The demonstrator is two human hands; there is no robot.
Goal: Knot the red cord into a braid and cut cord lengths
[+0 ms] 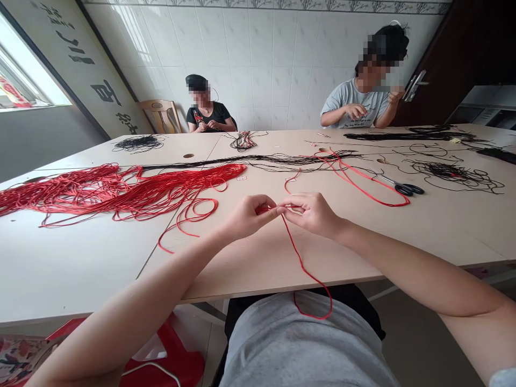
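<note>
My left hand (252, 216) and my right hand (310, 215) meet above the pale wooden table (80, 269), fingertips together. Both pinch a thin red cord (305, 269), which drops over the table's near edge in a loop towards my lap. The exact turns of cord between my fingers are hidden. To the left of my hands lies a large bundle of red cords (121, 191), with loose loops (193, 215) close to my left hand. Another long red cord (355, 180) runs past the black-handled scissors (403, 188), beyond my right hand.
Long black cords (250, 160) and tangled black heaps (455, 173) lie across the far table. Two seated people work cords at the far side, their hands (207, 125) (357, 111) apart from mine. A red stool (169, 360) stands below the table at left.
</note>
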